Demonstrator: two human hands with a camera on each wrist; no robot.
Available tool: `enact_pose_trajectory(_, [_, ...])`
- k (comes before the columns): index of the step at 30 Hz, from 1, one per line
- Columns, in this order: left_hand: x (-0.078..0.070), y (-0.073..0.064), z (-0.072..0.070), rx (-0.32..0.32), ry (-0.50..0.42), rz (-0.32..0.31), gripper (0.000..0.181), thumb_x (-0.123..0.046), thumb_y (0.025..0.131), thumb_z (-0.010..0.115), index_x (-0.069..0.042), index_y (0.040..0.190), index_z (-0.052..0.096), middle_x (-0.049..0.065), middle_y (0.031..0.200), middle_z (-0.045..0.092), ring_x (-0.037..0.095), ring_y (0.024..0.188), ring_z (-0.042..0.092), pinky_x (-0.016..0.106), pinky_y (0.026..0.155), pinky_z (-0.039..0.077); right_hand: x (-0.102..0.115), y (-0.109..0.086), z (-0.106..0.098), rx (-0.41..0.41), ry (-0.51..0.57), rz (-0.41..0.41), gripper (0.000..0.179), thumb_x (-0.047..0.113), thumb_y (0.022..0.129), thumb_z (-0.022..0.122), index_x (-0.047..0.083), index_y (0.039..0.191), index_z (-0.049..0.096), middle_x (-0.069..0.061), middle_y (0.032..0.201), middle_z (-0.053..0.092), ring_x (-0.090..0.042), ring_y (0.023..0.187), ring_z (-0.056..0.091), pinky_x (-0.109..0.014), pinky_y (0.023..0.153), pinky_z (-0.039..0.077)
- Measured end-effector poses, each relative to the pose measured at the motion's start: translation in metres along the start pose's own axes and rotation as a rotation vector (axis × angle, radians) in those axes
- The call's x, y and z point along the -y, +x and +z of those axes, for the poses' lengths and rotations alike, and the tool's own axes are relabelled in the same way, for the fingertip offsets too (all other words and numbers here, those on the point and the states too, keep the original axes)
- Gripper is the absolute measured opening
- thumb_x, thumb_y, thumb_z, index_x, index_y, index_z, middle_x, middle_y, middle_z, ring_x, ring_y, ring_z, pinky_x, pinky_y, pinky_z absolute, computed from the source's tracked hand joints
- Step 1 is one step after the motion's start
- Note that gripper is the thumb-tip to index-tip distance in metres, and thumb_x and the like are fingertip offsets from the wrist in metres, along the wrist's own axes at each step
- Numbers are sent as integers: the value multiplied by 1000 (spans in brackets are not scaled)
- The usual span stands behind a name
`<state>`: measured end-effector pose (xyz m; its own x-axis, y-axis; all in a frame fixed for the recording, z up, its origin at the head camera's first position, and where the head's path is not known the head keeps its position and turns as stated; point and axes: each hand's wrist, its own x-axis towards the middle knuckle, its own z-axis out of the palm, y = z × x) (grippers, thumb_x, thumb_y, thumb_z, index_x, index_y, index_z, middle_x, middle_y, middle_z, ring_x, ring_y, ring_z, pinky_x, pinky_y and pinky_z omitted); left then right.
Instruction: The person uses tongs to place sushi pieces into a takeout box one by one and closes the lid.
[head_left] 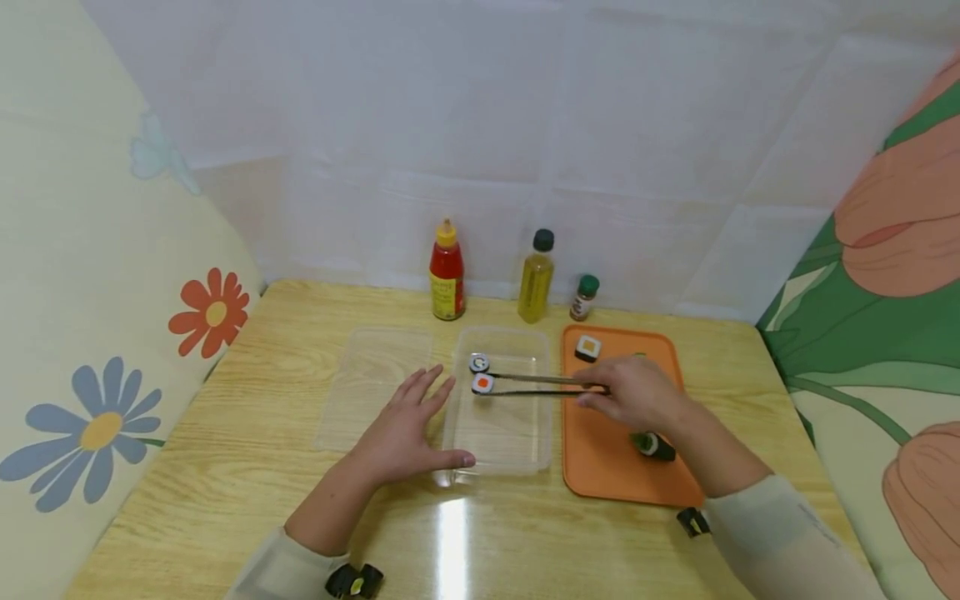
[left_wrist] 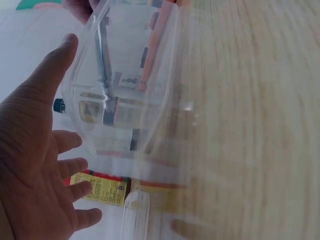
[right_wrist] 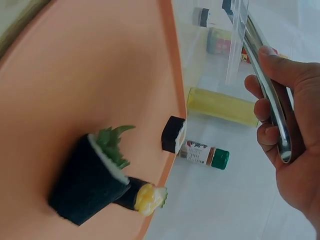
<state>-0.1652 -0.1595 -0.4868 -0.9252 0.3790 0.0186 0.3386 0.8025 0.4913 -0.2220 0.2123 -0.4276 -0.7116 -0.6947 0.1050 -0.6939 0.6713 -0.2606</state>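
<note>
My right hand [head_left: 641, 390] grips slim metal tongs [head_left: 536, 393], which reach left over a clear plastic container [head_left: 498, 467]. At their tips is a sushi roll piece with an orange centre [head_left: 483, 383]. Just behind it, inside the container's outline, sits a round roll piece [head_left: 478, 363] with a dark rim. My left hand [head_left: 401, 433], fingers spread and thumb extended, is by the container's left side, holding nothing. In the left wrist view the same hand [left_wrist: 37, 145] shows its palm and straight thumb beside the clear wall.
An orange tray [head_left: 600, 475] on the right bears a yellow-centred roll [head_left: 588, 347] and a hand roll with greens [right_wrist: 90, 180]. A clear lid [head_left: 367, 367] lies left. Behind stand a red sauce bottle [head_left: 447, 279], an oil bottle [head_left: 536, 283] and a spice jar [head_left: 584, 298].
</note>
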Motion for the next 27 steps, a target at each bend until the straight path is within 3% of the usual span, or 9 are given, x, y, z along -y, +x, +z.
enact_pose_trajectory(6, [1,-1,1,4,-8,-2,125,-88,69,70,-13,163,34,11,172,19,41,157,13,66,118,29,4,12,3,35,-42,-9,35,38,99,71,18,128,75,-1,121,75,-15,91,73,-36,73,59])
enact_pose_trajectory(12, [1,-1,1,-21,-8,16,123,-86,71,72,-12,163,36,13,172,20,43,156,15,66,118,29,7,25,-1,61,-63,-42,32,31,98,75,13,125,76,-3,119,75,-17,94,73,-36,74,60])
enact_pose_trajectory(22, [-1,0,0,-5,-19,8,124,-88,70,70,-12,163,36,12,172,19,42,156,14,66,117,30,14,41,-4,170,-126,-10,29,30,98,74,16,123,76,1,107,76,-17,90,70,-38,74,58])
enact_pose_trajectory(27, [-1,1,0,-1,-22,5,124,-87,71,70,-11,163,35,12,172,18,42,157,14,66,117,29,18,45,-5,181,-153,-11,25,32,98,75,17,119,77,4,95,74,-15,83,68,-36,71,57])
